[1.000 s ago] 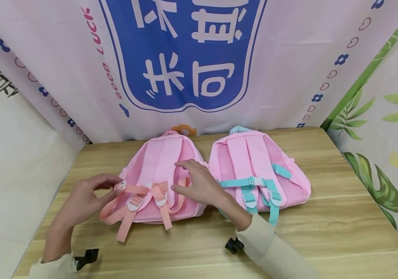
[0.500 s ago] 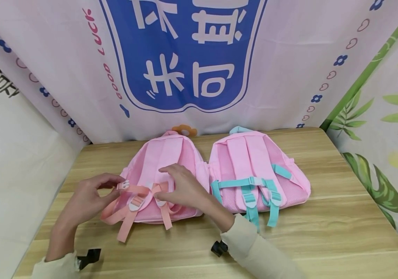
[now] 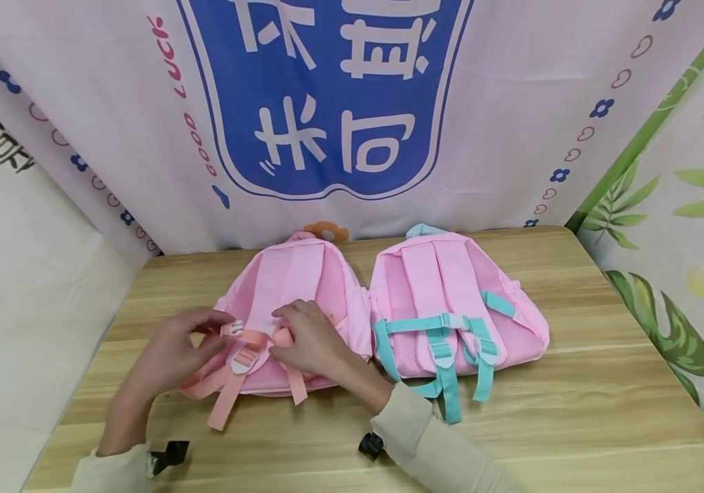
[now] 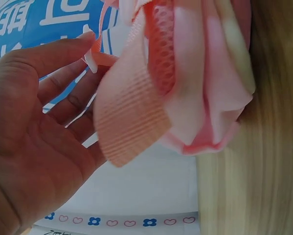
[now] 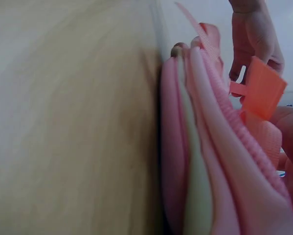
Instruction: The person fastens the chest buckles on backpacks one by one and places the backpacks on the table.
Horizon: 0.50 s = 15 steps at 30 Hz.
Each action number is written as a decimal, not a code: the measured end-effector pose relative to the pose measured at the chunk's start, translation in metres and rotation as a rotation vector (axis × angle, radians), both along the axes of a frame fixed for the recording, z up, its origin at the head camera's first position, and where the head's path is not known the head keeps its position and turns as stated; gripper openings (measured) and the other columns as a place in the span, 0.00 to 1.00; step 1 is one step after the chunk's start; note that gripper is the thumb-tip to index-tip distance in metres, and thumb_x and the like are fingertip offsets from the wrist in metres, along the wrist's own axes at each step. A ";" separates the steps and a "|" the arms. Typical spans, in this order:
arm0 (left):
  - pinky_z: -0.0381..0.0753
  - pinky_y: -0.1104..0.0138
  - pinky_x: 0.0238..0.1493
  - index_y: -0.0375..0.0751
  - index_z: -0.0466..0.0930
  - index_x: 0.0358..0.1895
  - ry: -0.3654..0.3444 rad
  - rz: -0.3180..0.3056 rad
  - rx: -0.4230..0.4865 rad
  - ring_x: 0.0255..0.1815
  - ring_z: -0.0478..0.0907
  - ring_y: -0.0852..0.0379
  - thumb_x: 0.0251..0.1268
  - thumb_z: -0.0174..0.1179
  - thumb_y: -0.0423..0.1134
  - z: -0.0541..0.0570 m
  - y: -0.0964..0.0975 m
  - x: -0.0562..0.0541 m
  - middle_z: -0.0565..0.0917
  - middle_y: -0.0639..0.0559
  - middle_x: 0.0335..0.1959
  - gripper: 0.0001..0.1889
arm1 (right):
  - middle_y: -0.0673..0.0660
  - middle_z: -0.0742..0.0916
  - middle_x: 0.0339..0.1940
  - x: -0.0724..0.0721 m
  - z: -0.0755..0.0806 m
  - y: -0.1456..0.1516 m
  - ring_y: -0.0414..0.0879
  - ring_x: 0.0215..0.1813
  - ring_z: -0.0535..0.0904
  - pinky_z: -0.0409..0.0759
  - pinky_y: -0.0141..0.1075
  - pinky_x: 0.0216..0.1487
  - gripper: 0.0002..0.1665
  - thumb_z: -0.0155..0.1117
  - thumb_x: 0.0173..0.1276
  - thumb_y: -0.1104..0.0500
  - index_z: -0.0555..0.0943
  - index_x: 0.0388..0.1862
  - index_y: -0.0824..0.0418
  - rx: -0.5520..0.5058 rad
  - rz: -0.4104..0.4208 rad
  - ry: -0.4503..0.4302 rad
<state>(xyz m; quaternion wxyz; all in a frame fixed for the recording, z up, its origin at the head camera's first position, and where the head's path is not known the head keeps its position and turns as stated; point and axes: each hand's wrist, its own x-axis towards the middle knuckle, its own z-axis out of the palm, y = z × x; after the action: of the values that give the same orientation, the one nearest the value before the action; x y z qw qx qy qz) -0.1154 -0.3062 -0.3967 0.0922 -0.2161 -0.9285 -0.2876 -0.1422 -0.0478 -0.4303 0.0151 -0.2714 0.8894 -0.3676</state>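
On the table lies a pink backpack (image 3: pixel 333 274), back panel up, with coral straps (image 3: pixel 224 397) and white strap adjusters. My left hand (image 3: pixel 170 349) pinches a white buckle (image 3: pixel 233 329) at the end of a coral strap, above the bag's left side. In the left wrist view, thumb and fingers meet at this buckle (image 4: pixel 90 56). My right hand (image 3: pixel 311 346) is over the bag's lower middle, thumb and index finger apart, a coral strap (image 3: pixel 283 336) showing between them. Part of that strap is hidden behind the hand.
A second pink backpack (image 3: pixel 389 274) with turquoise straps (image 3: pixel 413 324) lies against the first on the right. The wooden table (image 3: pixel 574 411) meets a printed cloth (image 3: pixel 512 137) behind the bags. An orange flower shape (image 3: pixel 326 231) shows between them at the back.
My right hand has moved left and slightly down, from the bag's right side to the middle coral strap. My left hand has shifted a little right with the buckle. The turquoise straps have come into view.
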 end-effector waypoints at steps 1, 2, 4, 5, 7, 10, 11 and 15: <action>0.85 0.73 0.39 0.44 0.90 0.48 0.000 0.000 -0.006 0.35 0.79 0.66 0.57 0.78 0.25 -0.001 0.001 0.000 0.90 0.56 0.39 0.17 | 0.55 0.86 0.65 -0.001 -0.002 0.000 0.50 0.67 0.79 0.80 0.38 0.69 0.33 0.78 0.65 0.49 0.84 0.68 0.57 0.002 -0.009 0.000; 0.86 0.71 0.39 0.44 0.90 0.48 -0.005 0.002 -0.011 0.36 0.79 0.66 0.57 0.79 0.25 -0.002 0.001 -0.001 0.90 0.55 0.40 0.17 | 0.55 0.87 0.63 -0.001 -0.003 0.000 0.50 0.66 0.80 0.80 0.38 0.67 0.32 0.78 0.65 0.49 0.84 0.67 0.57 0.006 -0.018 0.002; 0.86 0.69 0.39 0.44 0.91 0.48 -0.017 0.010 -0.025 0.36 0.79 0.65 0.57 0.79 0.26 -0.003 0.002 -0.001 0.90 0.55 0.40 0.17 | 0.54 0.88 0.61 -0.002 -0.006 0.000 0.49 0.63 0.80 0.81 0.37 0.65 0.30 0.78 0.65 0.49 0.85 0.65 0.57 0.010 -0.033 0.004; 0.86 0.69 0.38 0.43 0.91 0.48 -0.024 0.015 -0.030 0.36 0.79 0.65 0.57 0.78 0.26 -0.003 0.003 -0.001 0.90 0.54 0.40 0.16 | 0.54 0.88 0.59 -0.003 -0.007 0.000 0.49 0.62 0.81 0.81 0.37 0.63 0.30 0.78 0.65 0.49 0.86 0.64 0.57 0.010 -0.039 0.007; 0.86 0.68 0.38 0.43 0.91 0.49 -0.032 0.023 -0.039 0.36 0.79 0.64 0.58 0.78 0.27 -0.003 0.003 -0.001 0.90 0.54 0.40 0.16 | 0.53 0.89 0.56 -0.004 -0.009 -0.001 0.48 0.60 0.82 0.82 0.35 0.61 0.28 0.78 0.65 0.48 0.87 0.62 0.57 0.017 -0.047 0.019; 0.85 0.69 0.37 0.43 0.91 0.49 -0.042 0.032 -0.049 0.35 0.79 0.64 0.59 0.78 0.27 -0.002 0.003 -0.001 0.90 0.53 0.41 0.16 | 0.52 0.89 0.52 -0.005 -0.010 -0.002 0.46 0.57 0.83 0.82 0.34 0.58 0.26 0.78 0.64 0.48 0.88 0.59 0.56 0.018 -0.063 0.038; 0.85 0.69 0.37 0.43 0.90 0.49 -0.045 0.032 -0.051 0.35 0.79 0.64 0.59 0.78 0.27 -0.002 0.003 -0.001 0.90 0.53 0.41 0.16 | 0.52 0.90 0.50 -0.005 -0.011 -0.002 0.46 0.56 0.84 0.82 0.33 0.57 0.25 0.79 0.63 0.49 0.89 0.57 0.56 0.015 -0.068 0.044; 0.88 0.67 0.40 0.45 0.90 0.49 -0.058 0.030 -0.057 0.37 0.80 0.64 0.59 0.78 0.28 -0.002 0.002 -0.001 0.90 0.54 0.41 0.16 | 0.51 0.91 0.45 -0.006 -0.013 -0.003 0.45 0.51 0.84 0.82 0.32 0.52 0.22 0.79 0.63 0.49 0.90 0.54 0.55 0.003 -0.083 0.054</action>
<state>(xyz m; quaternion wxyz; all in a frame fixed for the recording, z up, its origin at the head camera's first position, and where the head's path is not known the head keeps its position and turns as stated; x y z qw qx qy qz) -0.1162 -0.3038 -0.3988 0.0630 -0.1964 -0.9418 -0.2656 -0.1477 -0.0508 -0.4433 -0.0236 -0.2440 0.9005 -0.3593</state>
